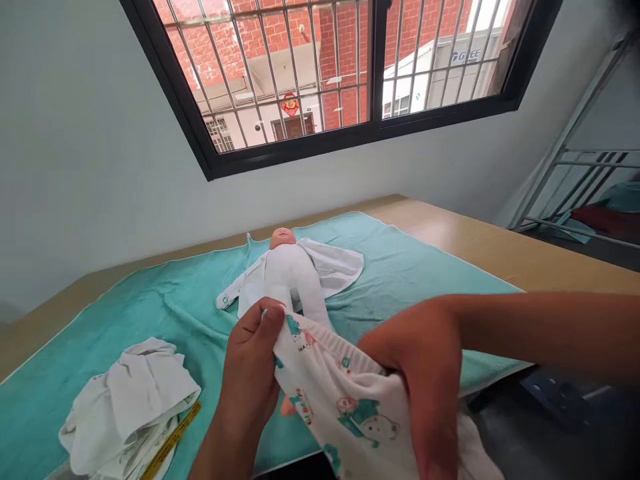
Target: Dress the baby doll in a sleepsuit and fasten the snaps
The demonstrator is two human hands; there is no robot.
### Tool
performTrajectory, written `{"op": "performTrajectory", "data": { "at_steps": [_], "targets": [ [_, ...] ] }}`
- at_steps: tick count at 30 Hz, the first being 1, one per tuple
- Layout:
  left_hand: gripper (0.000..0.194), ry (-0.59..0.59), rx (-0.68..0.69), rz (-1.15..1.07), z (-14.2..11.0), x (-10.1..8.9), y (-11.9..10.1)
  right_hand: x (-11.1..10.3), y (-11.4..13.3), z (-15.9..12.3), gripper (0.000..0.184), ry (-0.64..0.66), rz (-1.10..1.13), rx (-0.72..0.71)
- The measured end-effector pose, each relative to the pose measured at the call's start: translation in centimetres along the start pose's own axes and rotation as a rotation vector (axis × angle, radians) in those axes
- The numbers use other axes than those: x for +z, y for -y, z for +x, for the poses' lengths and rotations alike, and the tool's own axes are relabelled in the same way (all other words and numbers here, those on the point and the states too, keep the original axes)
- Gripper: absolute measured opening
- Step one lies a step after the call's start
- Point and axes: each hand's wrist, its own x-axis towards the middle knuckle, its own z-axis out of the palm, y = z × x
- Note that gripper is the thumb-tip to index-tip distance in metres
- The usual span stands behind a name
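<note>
My left hand (253,363) pinches the waistband edge of printed white baby pants (345,400), thumb on top. The pants have a gathered elastic waist and pink and green cartoon figures. My right hand (425,373) holds the other side of the waist, part of it inside the opening, with its fingertips hidden by the cloth. Beyond the pants a baby doll (290,273) lies on its back, head toward the window. A white baby top (335,263) is spread beneath the doll, its sleeves out to both sides. The pants cover the doll's lower legs.
A green towel (190,293) covers much of the wooden table (475,247). Folded white clothes (135,393) with a yellow strip (173,440) lie at the left front. A barred window (300,73) is behind; a metal bed frame (555,160) stands at right.
</note>
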Motion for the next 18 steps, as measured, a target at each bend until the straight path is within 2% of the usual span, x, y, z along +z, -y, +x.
{"op": "performTrajectory", "data": {
  "at_steps": [2,4,6,9,11,13,16,17,18],
  "targets": [
    [0.04,0.049,-0.106,-0.112,0.1,0.2,0.4,-0.9,-0.9,0.8,0.049,0.071,-0.097,0.006],
    [0.038,0.118,-0.199,-0.126,0.0,0.1,0.7,-1.9,-1.5,1.0,0.045,0.064,-0.178,0.041],
    [0.036,0.26,-0.245,-0.05,-0.2,-0.2,0.7,-2.9,-1.9,0.6,0.039,-0.099,-0.231,0.08],
    [0.028,0.516,-0.251,0.214,-0.5,-0.4,0.6,-4.6,-1.9,-0.2,0.033,-0.459,-0.22,0.072],
    [0.022,0.539,-0.253,0.346,-0.5,-0.3,0.6,-5.6,-1.7,-0.5,0.033,-0.536,-0.159,0.016],
    [0.022,0.421,-0.261,0.297,-0.4,-0.3,0.9,-6.1,-1.6,-0.6,0.035,-0.474,-0.083,-0.049],
    [0.034,0.178,-0.226,-0.012,0.1,-0.7,1.7,-5.9,-2.0,-0.4,0.037,-0.169,-0.043,-0.004],
    [0.037,0.133,-0.212,-0.104,0.2,-0.8,2.0,-5.7,-2.2,-0.3,0.037,-0.054,-0.06,0.037],
    [0.038,0.115,-0.208,-0.167,0.3,-1.0,2.2,-5.4,-2.3,-0.1,0.038,-0.003,-0.08,0.049]
  ]
}}
